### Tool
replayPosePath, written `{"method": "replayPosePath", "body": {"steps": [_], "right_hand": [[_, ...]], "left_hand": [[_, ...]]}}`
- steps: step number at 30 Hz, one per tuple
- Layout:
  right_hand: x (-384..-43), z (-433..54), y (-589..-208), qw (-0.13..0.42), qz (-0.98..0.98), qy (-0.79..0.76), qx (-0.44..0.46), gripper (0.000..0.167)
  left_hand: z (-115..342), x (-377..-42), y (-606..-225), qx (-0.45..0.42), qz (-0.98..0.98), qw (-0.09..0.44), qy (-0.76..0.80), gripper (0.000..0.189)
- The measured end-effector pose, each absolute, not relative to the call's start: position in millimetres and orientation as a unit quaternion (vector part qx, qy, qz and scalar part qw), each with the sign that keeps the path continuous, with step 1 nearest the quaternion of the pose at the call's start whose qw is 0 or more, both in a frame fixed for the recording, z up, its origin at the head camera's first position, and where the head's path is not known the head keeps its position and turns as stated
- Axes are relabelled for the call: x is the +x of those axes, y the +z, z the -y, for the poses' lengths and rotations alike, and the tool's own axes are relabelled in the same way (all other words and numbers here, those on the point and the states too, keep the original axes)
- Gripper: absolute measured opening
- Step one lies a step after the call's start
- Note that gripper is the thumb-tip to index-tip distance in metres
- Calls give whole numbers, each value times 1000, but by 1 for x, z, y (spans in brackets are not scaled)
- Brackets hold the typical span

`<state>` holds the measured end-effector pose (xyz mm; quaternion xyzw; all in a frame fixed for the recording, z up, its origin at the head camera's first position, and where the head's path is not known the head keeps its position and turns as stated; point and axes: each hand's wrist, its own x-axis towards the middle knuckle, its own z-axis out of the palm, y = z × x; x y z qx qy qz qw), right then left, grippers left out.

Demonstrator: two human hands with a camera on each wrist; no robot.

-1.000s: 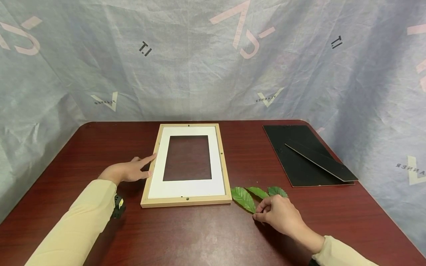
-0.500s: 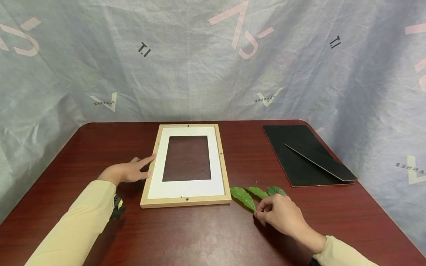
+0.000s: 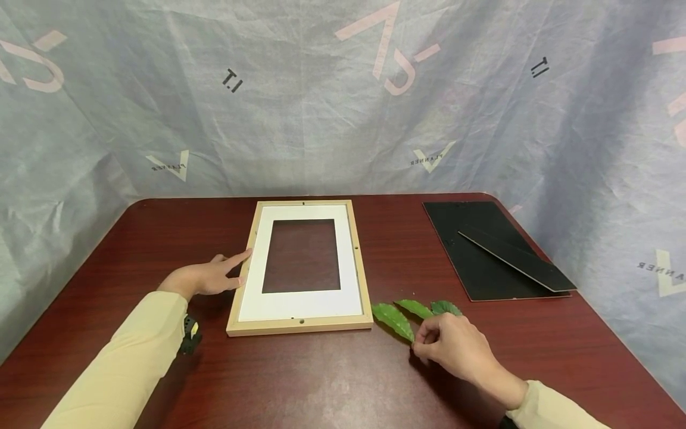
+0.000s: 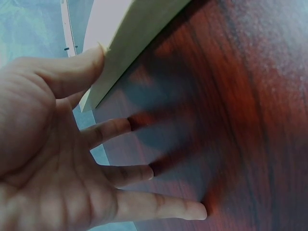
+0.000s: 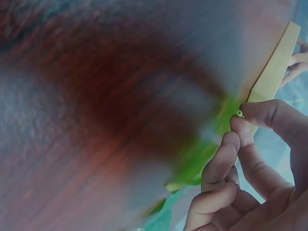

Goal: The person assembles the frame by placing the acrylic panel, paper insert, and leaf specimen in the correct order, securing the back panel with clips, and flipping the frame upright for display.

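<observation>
A light wooden picture frame [image 3: 300,328] with a white mat [image 3: 300,305] lies flat on the dark red table. My left hand [image 3: 210,277] touches its left edge with thumb and index finger; in the left wrist view the other fingers [image 4: 163,204] are stretched out to the tabletop. By the frame's lower right corner my right hand [image 3: 455,348] pinches the stem end of a green leaf [image 3: 393,319] between thumb and index finger. The cut stem tip shows in the right wrist view. Two more leaves, a middle one [image 3: 414,308] and a darker one [image 3: 445,307], lie just behind this hand, partly hidden.
At the table's right side lies a black backing board [image 3: 471,262] with its stand flap [image 3: 520,262] raised at an angle. A grey printed cloth [image 3: 305,119] hangs behind the table [image 3: 321,381] and along its sides.
My right hand has shifted very slightly to the right, still pinching the leaf stem. The left hand and the picture frame stay where they were.
</observation>
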<state>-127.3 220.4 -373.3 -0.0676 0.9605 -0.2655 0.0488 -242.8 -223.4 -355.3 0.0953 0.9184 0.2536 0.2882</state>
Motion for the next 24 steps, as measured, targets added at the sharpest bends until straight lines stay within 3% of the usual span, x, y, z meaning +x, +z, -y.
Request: {"method": "replayPosePath", "body": {"steps": [24], "right_hand": [[-152,-234,-328,28,-938,-324,-123,11]], "left_hand": [[225,-246,-356,96,-914,292,263,80]]}}
